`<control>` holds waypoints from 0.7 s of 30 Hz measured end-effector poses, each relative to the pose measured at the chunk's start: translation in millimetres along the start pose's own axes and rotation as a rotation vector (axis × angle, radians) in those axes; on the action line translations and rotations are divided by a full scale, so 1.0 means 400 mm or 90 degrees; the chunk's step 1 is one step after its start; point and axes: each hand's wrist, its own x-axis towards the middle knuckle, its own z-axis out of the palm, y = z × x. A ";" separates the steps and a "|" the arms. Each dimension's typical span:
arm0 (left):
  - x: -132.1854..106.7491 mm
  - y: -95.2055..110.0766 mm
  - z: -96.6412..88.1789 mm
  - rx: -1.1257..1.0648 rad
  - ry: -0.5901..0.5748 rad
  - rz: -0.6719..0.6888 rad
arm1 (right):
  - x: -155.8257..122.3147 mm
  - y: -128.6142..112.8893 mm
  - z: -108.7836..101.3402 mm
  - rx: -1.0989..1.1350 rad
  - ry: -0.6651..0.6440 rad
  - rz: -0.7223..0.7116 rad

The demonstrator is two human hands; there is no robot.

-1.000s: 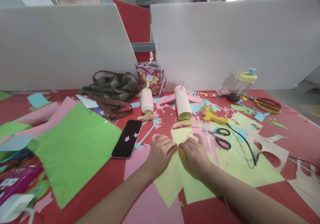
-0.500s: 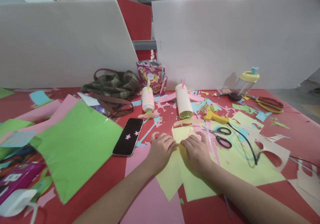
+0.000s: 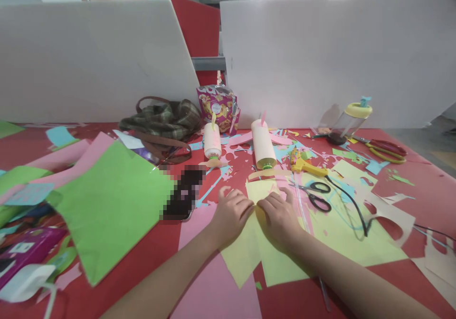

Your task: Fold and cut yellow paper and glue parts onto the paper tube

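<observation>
My left hand and my right hand meet fingertip to fingertip over the table, both closed in a pinch. Between them shows a tiny bit of what looks like yellow paper, mostly hidden by the fingers. Below lie a yellow sheet and a pink sheet. Just beyond my hands is a cream paper tube on a bottle with a green neck, with pink wings and a paper strip across its front. A smaller wrapped bottle stands left of it. Black-handled scissors rest right of my right hand.
A yellow glue gun with a black cord lies on the right. Farther right are red-handled scissors and a clear jar. To the left are a phone, a green sheet, a plaid bag and a white charger. White panels stand behind.
My two hands stay pinched together in nearly the same place, fingertips shifting only slightly. The whole view has shifted a little, and the phone now appears pixelated.
</observation>
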 end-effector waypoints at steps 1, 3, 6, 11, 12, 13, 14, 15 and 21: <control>0.000 0.000 -0.001 -0.007 -0.001 0.002 | 0.000 -0.001 -0.001 0.002 -0.001 -0.005; 0.000 -0.001 -0.003 -0.025 -0.002 -0.006 | 0.002 -0.002 -0.003 0.008 -0.004 -0.010; 0.004 -0.001 -0.008 -0.051 -0.005 -0.033 | 0.004 -0.003 -0.004 0.023 -0.007 -0.010; 0.009 0.001 -0.010 -0.078 -0.008 -0.054 | 0.004 -0.002 -0.003 0.038 0.004 -0.004; 0.009 0.001 -0.010 -0.079 -0.008 -0.053 | 0.003 -0.002 -0.003 0.036 0.003 -0.006; 0.008 0.002 -0.009 -0.078 -0.008 -0.052 | 0.002 -0.002 -0.003 0.035 0.001 -0.009; 0.008 0.002 -0.008 -0.077 -0.007 -0.050 | 0.001 -0.002 -0.003 0.032 0.000 -0.010; 0.007 0.002 -0.007 -0.076 -0.003 -0.049 | 0.001 -0.002 -0.003 0.030 -0.001 -0.012; 0.006 0.003 -0.004 -0.075 -0.011 -0.043 | 0.006 -0.002 -0.001 0.051 0.006 0.008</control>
